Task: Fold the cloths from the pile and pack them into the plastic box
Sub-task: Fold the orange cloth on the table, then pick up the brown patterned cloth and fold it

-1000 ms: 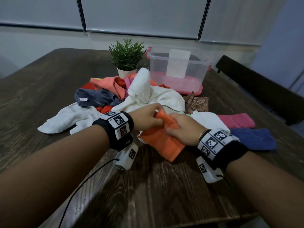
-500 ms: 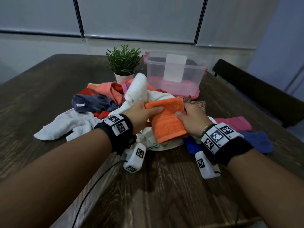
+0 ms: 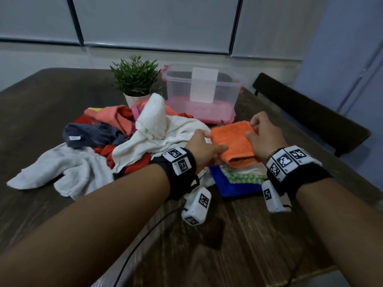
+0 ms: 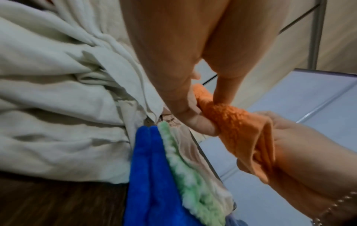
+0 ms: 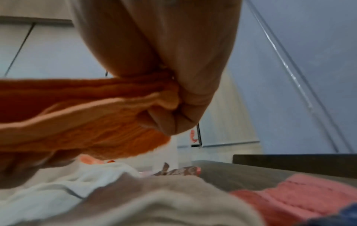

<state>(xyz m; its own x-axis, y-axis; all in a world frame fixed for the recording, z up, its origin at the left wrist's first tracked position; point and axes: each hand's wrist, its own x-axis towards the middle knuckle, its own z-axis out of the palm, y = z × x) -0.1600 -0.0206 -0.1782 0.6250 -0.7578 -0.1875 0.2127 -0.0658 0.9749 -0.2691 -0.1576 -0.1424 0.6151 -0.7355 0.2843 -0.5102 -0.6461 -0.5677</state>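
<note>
- Now the orange cloth (image 3: 233, 142) is off the table, a compact folded rectangle held in the air between both hands; a second ago it lay low at the near edge of the pile, half open.
- Left hand (image 3: 202, 148) pinches the cloth's left edge, thumb on top and fingers beneath; the left wrist view shows the thumb (image 4: 199, 122) pressed into the terry.
- Right hand (image 3: 264, 139) pinches the right edge, fingers curled round the folded layers; the right wrist view confirms that grip.
- Since the lift, the cloth has moved far and right, so it hangs just near of the box (image 3: 202, 94), above a blue cloth (image 3: 232, 187) and a green one (image 3: 242, 178).
- My reading: folding of this piece is done and the carry to the box is under way.
- Inside the box only a pink layer shows at the bottom, so packing is at an early stage.
- Left of the hands, the pile (image 3: 116, 141) of white, grey, red and coral cloths remains unfolded, beside a plant (image 3: 134, 77).
</note>
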